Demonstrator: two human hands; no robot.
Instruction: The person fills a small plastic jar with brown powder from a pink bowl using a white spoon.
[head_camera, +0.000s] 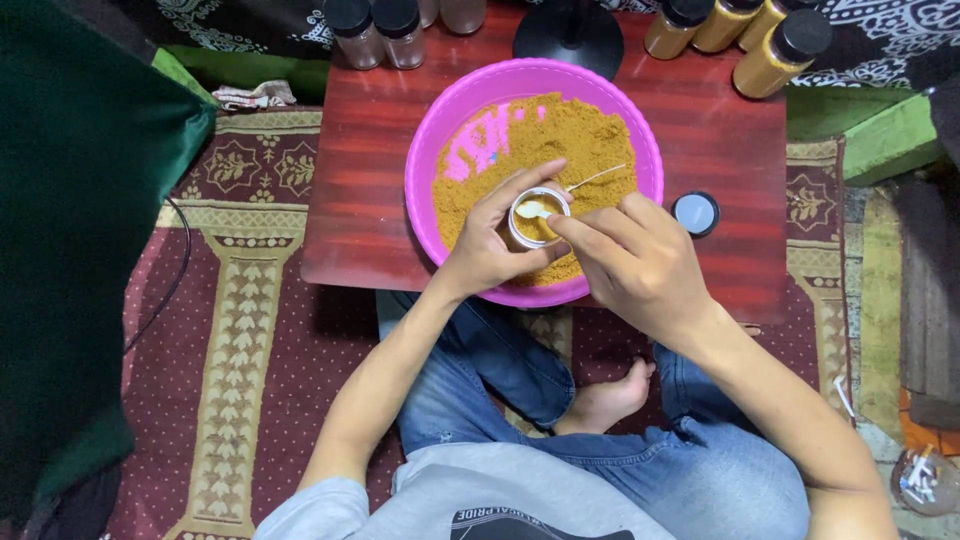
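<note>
Two hands, jar (537, 216) over powder-filled pink bowl (430, 150)

Home floor, patterned rug (240, 330), low red table (360, 150)

A low red wooden table (370, 160) stands on a patterned maroon and gold rug (240, 330). Two black-capped jars (378, 32) sit at its far left edge, and three capped bottles of yellow-brown powder (740, 35) crowd the far right corner. A loose black lid (696, 213) lies near the right edge. A round black stand base (568, 35) rests at the far edge.
</note>
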